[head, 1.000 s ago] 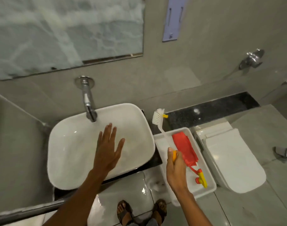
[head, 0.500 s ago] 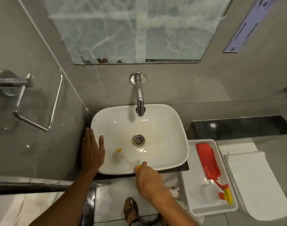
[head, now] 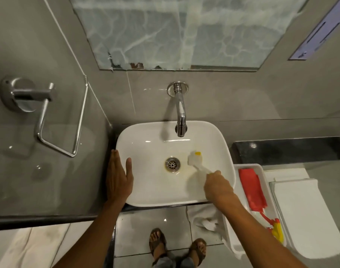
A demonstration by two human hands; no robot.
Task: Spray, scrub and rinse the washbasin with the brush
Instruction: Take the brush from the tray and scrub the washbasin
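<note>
The white washbasin (head: 146, 198) sits under a chrome wall tap (head: 179, 111), with a metal drain (head: 172, 164) in its middle ringed by a yellowish stain. My right hand (head: 218, 185) grips the handle of a white brush (head: 194, 159) with a yellow tip; its bristle head rests on the basin floor just right of the drain. My left hand (head: 118, 177) lies flat on the basin's left rim, fingers apart, holding nothing. A red spray bottle (head: 252, 190) with a yellow trigger lies in a white tray (head: 228, 225) to the right.
A chrome towel ring (head: 49, 120) hangs on the glass panel at left. A smeared mirror (head: 184, 31) is above the tap. A white toilet lid (head: 308, 219) is at far right, beside a black ledge (head: 291, 151). A white cloth (head: 204, 217) hangs below the basin's front; my sandalled feet (head: 177, 246) stand beneath.
My right hand brought the brush from the tray into the basin and swept it from front left to right of the drain. My left hand moved from over the bowl to the left rim.
</note>
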